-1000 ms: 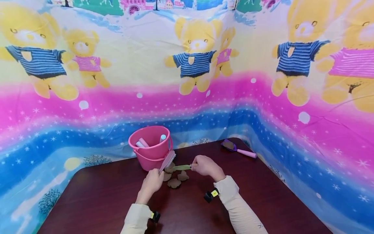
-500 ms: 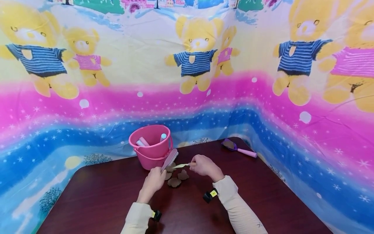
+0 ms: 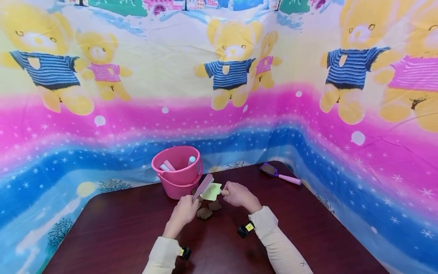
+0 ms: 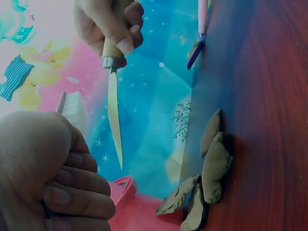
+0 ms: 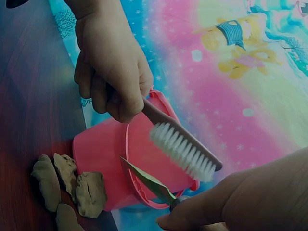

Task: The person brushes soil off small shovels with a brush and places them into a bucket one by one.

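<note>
My left hand (image 3: 184, 211) grips the handle of a pink scrub brush (image 5: 185, 139), whose white bristles (image 5: 180, 151) face the blade of a small wooden-handled spade. That spade (image 3: 211, 192) has a flat yellow-green blade, and my right hand (image 3: 240, 196) holds it by the handle (image 4: 113, 48). In the head view the brush head overlaps the blade's left edge. Below both tools, several flattened brown clay pieces (image 3: 204, 213) lie on the table; the brush and left hand partly hide some of them. In the left wrist view the blade appears nearly edge-on.
A pink bucket (image 3: 176, 179) stands just behind the tools, with pale pink and light blue handles (image 3: 191, 160) inside. Toward the back right of the dark red table (image 3: 119, 228) lies a purple scoop (image 3: 270, 170) bearing brown material. Printed cloth (image 3: 154, 76) hangs behind.
The spade's blade has turned from nearly edge-on to showing its flat face in the head view. My left hand and the brush have shifted slightly right, to the blade.
</note>
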Action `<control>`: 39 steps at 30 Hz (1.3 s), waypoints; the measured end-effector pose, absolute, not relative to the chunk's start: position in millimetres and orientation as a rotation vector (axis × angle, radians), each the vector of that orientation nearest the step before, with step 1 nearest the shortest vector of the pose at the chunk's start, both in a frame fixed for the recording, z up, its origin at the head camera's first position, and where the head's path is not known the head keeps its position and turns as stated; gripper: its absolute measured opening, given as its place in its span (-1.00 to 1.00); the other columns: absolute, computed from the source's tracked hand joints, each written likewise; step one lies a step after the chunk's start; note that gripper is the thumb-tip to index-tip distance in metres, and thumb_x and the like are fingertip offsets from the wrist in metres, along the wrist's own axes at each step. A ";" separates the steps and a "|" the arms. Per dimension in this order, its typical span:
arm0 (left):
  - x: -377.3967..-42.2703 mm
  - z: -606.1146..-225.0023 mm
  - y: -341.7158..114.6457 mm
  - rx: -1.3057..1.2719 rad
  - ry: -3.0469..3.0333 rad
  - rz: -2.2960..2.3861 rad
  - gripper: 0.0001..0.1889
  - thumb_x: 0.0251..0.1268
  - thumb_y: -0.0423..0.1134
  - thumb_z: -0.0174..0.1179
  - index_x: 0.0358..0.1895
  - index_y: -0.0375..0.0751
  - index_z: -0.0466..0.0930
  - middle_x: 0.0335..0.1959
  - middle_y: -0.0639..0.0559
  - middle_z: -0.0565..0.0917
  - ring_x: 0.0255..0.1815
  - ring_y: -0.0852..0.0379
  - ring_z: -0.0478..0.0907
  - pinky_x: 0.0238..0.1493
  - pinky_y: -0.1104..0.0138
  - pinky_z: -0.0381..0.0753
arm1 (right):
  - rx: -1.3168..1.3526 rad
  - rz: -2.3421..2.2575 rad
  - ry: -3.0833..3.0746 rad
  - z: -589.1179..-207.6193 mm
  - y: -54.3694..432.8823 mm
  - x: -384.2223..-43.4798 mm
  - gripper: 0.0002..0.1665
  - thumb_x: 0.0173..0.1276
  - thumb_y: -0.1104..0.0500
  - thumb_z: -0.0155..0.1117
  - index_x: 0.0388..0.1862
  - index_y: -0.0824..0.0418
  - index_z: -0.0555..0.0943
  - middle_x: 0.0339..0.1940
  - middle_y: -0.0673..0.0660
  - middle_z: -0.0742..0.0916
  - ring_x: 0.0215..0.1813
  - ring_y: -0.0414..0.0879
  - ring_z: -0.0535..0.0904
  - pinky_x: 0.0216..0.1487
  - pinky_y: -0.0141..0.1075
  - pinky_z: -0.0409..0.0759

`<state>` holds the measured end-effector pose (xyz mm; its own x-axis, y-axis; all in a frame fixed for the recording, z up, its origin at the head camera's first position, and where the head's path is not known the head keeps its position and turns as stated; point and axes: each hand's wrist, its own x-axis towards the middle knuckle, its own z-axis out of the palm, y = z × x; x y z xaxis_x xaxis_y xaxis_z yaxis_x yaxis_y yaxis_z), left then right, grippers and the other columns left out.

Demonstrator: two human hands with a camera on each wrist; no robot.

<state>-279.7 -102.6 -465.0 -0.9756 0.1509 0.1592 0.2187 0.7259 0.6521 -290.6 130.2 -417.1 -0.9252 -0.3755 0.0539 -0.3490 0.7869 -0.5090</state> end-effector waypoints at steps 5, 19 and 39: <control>-277.8 -466.5 -95.3 -0.333 -2.824 -1.052 -0.66 0.49 -0.20 0.01 -0.55 -0.13 0.39 -0.71 0.09 0.32 -0.72 0.16 0.27 -0.67 0.29 0.27 | -0.581 -0.866 2.921 -419.8 127.3 -290.6 -0.46 0.38 0.29 0.25 -0.61 0.05 0.12 -0.61 -0.05 0.13 -0.54 -0.13 0.08 -0.40 -0.26 0.20; -273.4 -474.8 -76.8 -0.381 -2.825 -0.967 -0.66 0.51 -0.20 0.05 -0.55 -0.12 0.43 -0.73 0.10 0.37 -0.72 0.17 0.32 -0.67 0.27 0.30 | -0.550 -0.870 2.974 -419.9 122.0 -289.5 -0.66 0.40 0.16 0.36 -0.53 0.13 0.44 -0.63 -0.01 0.36 -0.55 -0.13 0.36 -0.37 -0.27 0.39; -280.9 -487.6 -87.7 -0.262 -2.788 -0.899 -0.67 0.46 -0.24 0.05 -0.57 -0.16 0.41 -0.68 0.03 0.34 -0.66 0.12 0.33 -0.62 0.25 0.33 | -0.594 -0.839 2.995 -414.8 128.4 -288.1 -0.43 0.40 0.16 0.36 -0.65 0.05 0.19 -0.66 -0.05 0.18 -0.57 -0.16 0.19 -0.37 -0.28 0.30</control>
<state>-280.9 -87.7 -487.6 -0.9643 0.1063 0.2424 0.2279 0.7992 0.5562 -288.1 128.4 -414.8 -0.9293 -0.3481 0.1233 -0.3615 0.7894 -0.4962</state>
